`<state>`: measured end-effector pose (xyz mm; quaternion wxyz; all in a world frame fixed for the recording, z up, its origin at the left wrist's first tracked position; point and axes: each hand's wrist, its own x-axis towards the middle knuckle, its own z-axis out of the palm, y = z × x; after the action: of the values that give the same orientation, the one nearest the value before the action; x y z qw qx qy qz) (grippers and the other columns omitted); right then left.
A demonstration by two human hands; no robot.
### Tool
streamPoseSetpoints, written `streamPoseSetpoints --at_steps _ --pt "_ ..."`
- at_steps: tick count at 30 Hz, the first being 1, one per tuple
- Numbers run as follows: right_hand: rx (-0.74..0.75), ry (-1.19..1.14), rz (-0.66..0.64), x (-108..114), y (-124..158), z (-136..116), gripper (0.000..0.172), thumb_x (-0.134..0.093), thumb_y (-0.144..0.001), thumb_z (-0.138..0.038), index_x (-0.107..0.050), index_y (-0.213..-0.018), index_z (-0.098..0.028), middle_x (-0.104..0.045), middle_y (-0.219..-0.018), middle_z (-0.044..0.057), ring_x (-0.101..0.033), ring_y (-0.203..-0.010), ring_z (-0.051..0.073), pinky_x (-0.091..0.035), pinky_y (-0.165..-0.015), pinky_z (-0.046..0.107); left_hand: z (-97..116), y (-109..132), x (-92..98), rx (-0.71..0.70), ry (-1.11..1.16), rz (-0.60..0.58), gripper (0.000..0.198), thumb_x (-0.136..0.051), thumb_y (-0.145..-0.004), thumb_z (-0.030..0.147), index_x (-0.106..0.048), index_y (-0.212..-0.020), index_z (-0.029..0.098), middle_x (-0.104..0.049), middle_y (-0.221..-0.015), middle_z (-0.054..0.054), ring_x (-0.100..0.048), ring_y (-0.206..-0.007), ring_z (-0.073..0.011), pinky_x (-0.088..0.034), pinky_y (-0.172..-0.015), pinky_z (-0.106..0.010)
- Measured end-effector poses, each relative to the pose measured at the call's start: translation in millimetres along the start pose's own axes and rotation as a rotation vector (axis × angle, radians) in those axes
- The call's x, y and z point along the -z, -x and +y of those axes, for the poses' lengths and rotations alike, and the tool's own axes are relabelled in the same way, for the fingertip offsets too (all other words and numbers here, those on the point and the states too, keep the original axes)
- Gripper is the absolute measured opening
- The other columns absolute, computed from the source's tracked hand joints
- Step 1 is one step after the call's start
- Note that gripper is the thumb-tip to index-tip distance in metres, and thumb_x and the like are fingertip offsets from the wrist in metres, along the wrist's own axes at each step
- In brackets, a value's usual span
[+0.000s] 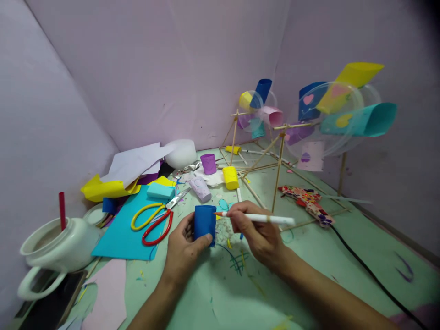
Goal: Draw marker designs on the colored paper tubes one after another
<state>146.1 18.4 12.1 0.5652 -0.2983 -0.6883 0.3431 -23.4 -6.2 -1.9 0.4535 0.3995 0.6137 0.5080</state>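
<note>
My left hand (187,247) holds a blue paper tube (205,223) upright, thumb across its lower front. In my right hand (259,236) is a white marker (271,219) with an orange tip, which points left and meets or nearly meets the tube's right edge; I cannot tell if it touches. Beyond them on the table stand a purple paper tube (208,164) and a yellow paper tube (230,178). A pale lilac tube (200,189) lies tilted beside these. To the left, scissors (156,222) with red and yellow handles rest on a turquoise sheet (118,233).
Two stick-framed wheels with paper tubes stand at the right, the nearer wheel (338,119) before the farther one (259,107). A patterned glue gun (307,201) trails a black cord (364,268). At left are a white teapot-like pot (68,247) and piled paper (134,162).
</note>
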Motion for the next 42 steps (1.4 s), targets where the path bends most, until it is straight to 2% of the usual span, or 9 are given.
streamPoseSetpoints --at_steps 2,8,11,17,24,27,30,36,42 --pt "0.012 0.064 -0.055 -2 -2 0 0.018 -0.051 -0.089 -0.027 -0.063 -0.079 -0.018 -0.057 -0.061 0.000 -0.053 -0.053 0.011 -0.042 -0.051 0.023 -2 0 -0.6 -0.007 0.026 -0.010 0.072 -0.081 -0.052 0.026 -0.056 -0.118 0.011 -0.065 -0.118 -0.015 -0.060 -0.108 -0.0325 -0.050 -0.087 -0.037" --pt "0.008 0.049 -0.027 -2 -4 0 0.017 -0.052 -0.088 -0.025 -0.064 -0.079 -0.018 -0.059 -0.059 0.000 -0.054 -0.052 0.011 -0.044 -0.050 0.023 0 1 -0.7 0.035 0.132 -0.007 0.071 -0.083 -0.051 0.024 -0.059 -0.116 0.012 -0.067 -0.114 -0.014 -0.061 -0.107 -0.0315 -0.050 -0.087 -0.036" --pt "-0.025 -0.006 -0.059 -2 -2 1 0.019 -0.051 -0.088 -0.026 -0.065 -0.078 -0.017 -0.059 -0.058 0.000 -0.055 -0.051 0.011 -0.045 -0.051 0.023 1 1 -1.5 0.053 0.205 0.011 0.072 -0.083 -0.049 0.023 -0.059 -0.117 0.012 -0.068 -0.111 -0.014 -0.061 -0.105 -0.0323 -0.050 -0.088 -0.039" --pt "-0.092 -0.074 -0.094 -2 0 2 0.024 -0.051 -0.088 -0.030 -0.066 -0.077 -0.016 -0.059 -0.056 0.000 -0.054 -0.050 0.011 -0.044 -0.049 0.023 -1 -1 -2.0 0.124 0.332 -0.044 0.081 -0.085 -0.049 0.024 -0.054 -0.122 0.010 -0.066 -0.114 -0.017 -0.061 -0.105 -0.0329 -0.050 -0.088 -0.039" --pt "-0.138 -0.100 -0.098 -2 -1 5 0.027 -0.051 -0.088 -0.035 -0.065 -0.075 -0.016 -0.056 -0.054 -0.001 -0.053 -0.048 0.010 -0.041 -0.046 0.022 -2 -3 -1.8 0.135 0.329 -0.013 0.079 -0.085 -0.049 0.025 -0.054 -0.121 0.013 -0.064 -0.119 -0.017 -0.060 -0.108 -0.0322 -0.049 -0.089 -0.040" --pt "-0.105 -0.126 -0.047 -2 -1 4 0.024 -0.049 -0.089 -0.033 -0.064 -0.078 -0.017 -0.057 -0.056 -0.001 -0.055 -0.051 0.011 -0.043 -0.048 0.022 -2 -2 -2.8 0.119 0.309 -0.032 0.074 -0.085 -0.050 0.025 -0.056 -0.118 0.014 -0.065 -0.117 -0.016 -0.060 -0.109 -0.0315 -0.049 -0.089 -0.039" --pt "-0.056 -0.018 -0.064 -2 -1 3 0.020 -0.051 -0.088 -0.028 -0.064 -0.077 -0.018 -0.059 -0.057 0.000 -0.056 -0.052 0.012 -0.044 -0.049 0.023 -1 0 -4.2 0.093 0.240 -0.050 0.071 -0.084 -0.051 0.026 -0.057 -0.115 0.015 -0.065 -0.117 -0.014 -0.059 -0.110 -0.0305 -0.048 -0.090 -0.037" --pt "0.128 0.183 -0.033 -3 -1 0 0.015 -0.052 -0.087 -0.022 -0.064 -0.079 -0.018 -0.062 -0.059 0.001 -0.056 -0.050 0.012 -0.046 -0.051 0.024 6 2 -8.5 -0.024 0.133 0.035 0.071 -0.085 -0.046 0.020 -0.057 -0.111 0.014 -0.064 -0.116 -0.015 -0.057 -0.112 -0.0329 -0.047 -0.091 -0.039" --pt "0.145 0.223 -0.014 -3 -2 -1 0.016 -0.051 -0.088 -0.021 -0.064 -0.079 -0.018 -0.062 -0.059 0.001 -0.057 -0.051 0.012 -0.046 -0.052 0.025 8 4 -8.3 -0.015 0.094 0.039 0.071 -0.084 -0.050 0.021 -0.054 -0.114 0.015 -0.061 -0.120 -0.017 -0.057 -0.113 -0.0309 -0.047 -0.091 -0.038"
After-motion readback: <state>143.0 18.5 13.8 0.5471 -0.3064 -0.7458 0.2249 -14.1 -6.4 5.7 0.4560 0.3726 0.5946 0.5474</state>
